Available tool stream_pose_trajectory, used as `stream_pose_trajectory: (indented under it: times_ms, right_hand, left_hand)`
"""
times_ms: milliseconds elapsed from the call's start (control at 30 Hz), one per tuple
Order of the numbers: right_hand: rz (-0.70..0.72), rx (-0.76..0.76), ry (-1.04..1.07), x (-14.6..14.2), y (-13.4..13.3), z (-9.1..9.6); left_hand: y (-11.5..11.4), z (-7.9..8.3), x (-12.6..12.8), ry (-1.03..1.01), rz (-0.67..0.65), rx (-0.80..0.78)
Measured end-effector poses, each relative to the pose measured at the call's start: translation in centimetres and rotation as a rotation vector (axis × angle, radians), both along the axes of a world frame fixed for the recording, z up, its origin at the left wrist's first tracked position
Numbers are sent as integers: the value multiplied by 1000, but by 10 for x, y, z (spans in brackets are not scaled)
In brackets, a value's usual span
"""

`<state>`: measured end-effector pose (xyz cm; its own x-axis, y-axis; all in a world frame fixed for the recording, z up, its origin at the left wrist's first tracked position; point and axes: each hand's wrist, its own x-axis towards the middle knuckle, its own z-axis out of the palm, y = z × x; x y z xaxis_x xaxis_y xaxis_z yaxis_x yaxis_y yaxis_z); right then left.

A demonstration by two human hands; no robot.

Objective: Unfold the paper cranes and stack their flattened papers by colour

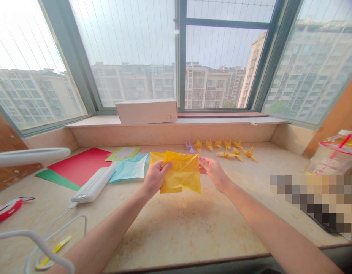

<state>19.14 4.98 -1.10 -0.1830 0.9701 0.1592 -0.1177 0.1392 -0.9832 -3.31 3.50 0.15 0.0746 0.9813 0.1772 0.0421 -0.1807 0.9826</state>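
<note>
Above the counter I hold a thin, creased yellow paper sheet (183, 173) that lets some light through. My left hand (156, 177) is closed on its left side, thumb on top. More yellow paper shows behind the left fingers; I cannot tell if it is a second sheet. At the upper right corner, my right hand (214, 173) pinches the edge between thumb and fingers. A light blue plastic-like packet (130, 167) lies just left of my left hand. Beyond the sheet stand several folded yellow paper cranes (226, 153) and a purple crane (189, 146).
At left lie red paper (81, 165), green paper (57, 179), a white power bank (93, 185) with a cable, and a red object (7, 211). A white box (147, 111) sits on the sill. A drink cup (332, 156) stands at right, beside a pixelated area.
</note>
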Motion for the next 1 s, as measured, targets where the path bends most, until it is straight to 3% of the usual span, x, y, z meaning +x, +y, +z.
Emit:
stream_pose_trajectory:
  times_ms: [100,233,433,767,867,1000]
  right_hand:
    - [50,-28,-19,5,1,0]
    - [-8,-25,-51,9,1,1]
    - [143,-16,-121,11,-2,5]
    - [29,-15,-122,10,-2,6]
    - [-161,53,-142,12,4,4]
    - [-400,264,-155,20,2,14]
  left_hand:
    - [-3,-3,3,65,-92,-7]
    - [-5,-5,5,129,-166,-34]
    - [-4,-5,3,154,-219,-67]
    - [-8,-2,5,218,-275,1]
    - [-1,1,-3,199,-181,56]
    - [18,4,-26,202,118,159]
